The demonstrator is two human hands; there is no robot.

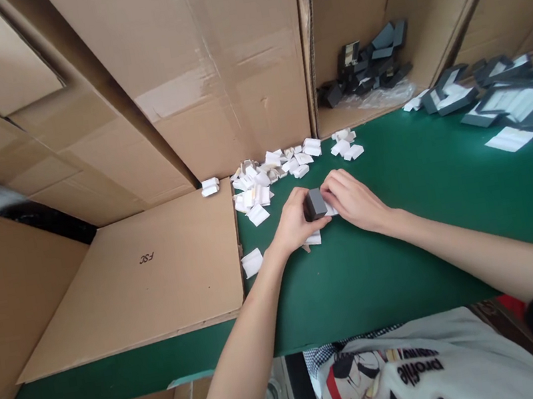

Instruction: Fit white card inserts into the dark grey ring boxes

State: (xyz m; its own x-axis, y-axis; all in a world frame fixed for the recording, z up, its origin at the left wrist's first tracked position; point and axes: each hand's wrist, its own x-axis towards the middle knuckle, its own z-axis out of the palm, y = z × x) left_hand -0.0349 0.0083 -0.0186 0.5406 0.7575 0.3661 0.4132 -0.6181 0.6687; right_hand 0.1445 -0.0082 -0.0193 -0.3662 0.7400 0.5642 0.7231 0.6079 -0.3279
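Note:
Near the middle of the green table, my left hand (294,221) is closed around a small dark grey box (316,203), thumb along its near side. Against the box's right side, the fingers of my right hand (352,201) are pressed together on a white folded piece (331,209), mostly hidden by those fingers. Whether the piece is partly inside the box I cannot tell. Just under my left hand lies another white piece (314,238) on the table. Beyond both hands is a loose pile of folded white pieces (255,177).
A flat cardboard sheet (156,271) covers the left of the green table (391,281). Large cartons (233,50) stand along the back. Dark grey boxes (371,61) fill part of an open carton. More grey boxes with white inside (518,95) lie at the right.

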